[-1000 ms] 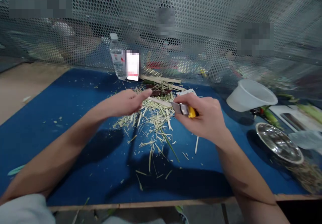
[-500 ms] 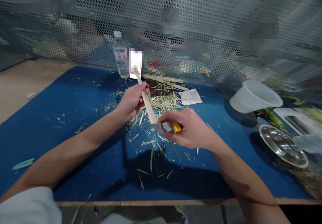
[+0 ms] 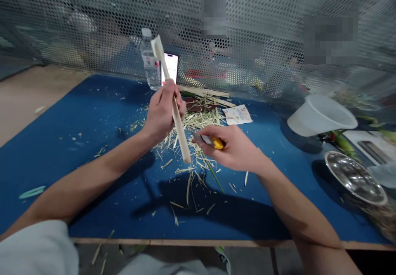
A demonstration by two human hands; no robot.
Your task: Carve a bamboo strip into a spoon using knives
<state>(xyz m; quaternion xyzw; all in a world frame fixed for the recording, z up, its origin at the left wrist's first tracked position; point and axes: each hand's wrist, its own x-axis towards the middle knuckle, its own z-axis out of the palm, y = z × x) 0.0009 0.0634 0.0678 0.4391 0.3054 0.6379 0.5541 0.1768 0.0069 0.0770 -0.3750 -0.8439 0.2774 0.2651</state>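
My left hand (image 3: pixel 163 112) grips a flat, pale wooden strip (image 3: pixel 180 135) near its middle, holding it up and tilted, with a rounded end toward the far side. My right hand (image 3: pixel 232 147) is closed on a yellow-handled utility knife (image 3: pixel 210 141), whose blade points left and stops just short of the strip. Below both hands lies a loose pile of pale straw shavings (image 3: pixel 194 147) on the blue mat (image 3: pixel 93 200). Part of the knife handle is hidden by my fingers.
A water bottle (image 3: pixel 150 60) and a phone (image 3: pixel 170 68) stand at the far edge, before a perforated metal screen (image 3: pixel 247 31). To the right are a white plastic bowl (image 3: pixel 321 115), a steel bowl (image 3: pixel 355 178) and green corn cobs (image 3: pixel 343 143).
The strip has swung from leaning against the knife blade to a steeper hold, and my left hand has risen. The knife has moved up and come slightly away from the strip.
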